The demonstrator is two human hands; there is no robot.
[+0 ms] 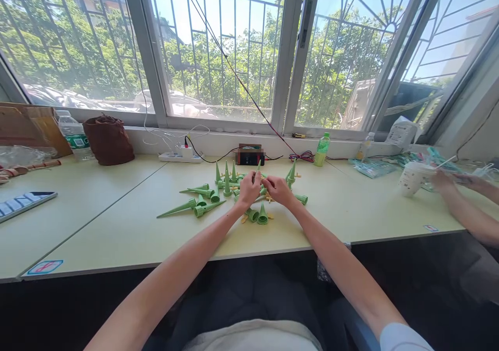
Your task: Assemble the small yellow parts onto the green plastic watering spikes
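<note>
My left hand (249,189) is closed around a green plastic plant-watering spike (259,166), whose pointed tip sticks up above the fingers. Right beside it, my right hand (277,190) has its fingers pinched together against the held spike; what they grip is hidden. More green spikes lie around both hands: several on their sides to the left, such as one long spike (177,208), and some upright, like this spike (226,180). Close to my wrists, a spike (262,217) shows its open round end. Small yellow valve pieces (269,198) are scattered among them.
A phone (251,158) leans at the back near a power strip (181,157). A green bottle (322,149) stands behind on the right. Another person's hand (444,180) is beside a white cup (415,178). At left are a phone (25,204) and brown bag (109,140).
</note>
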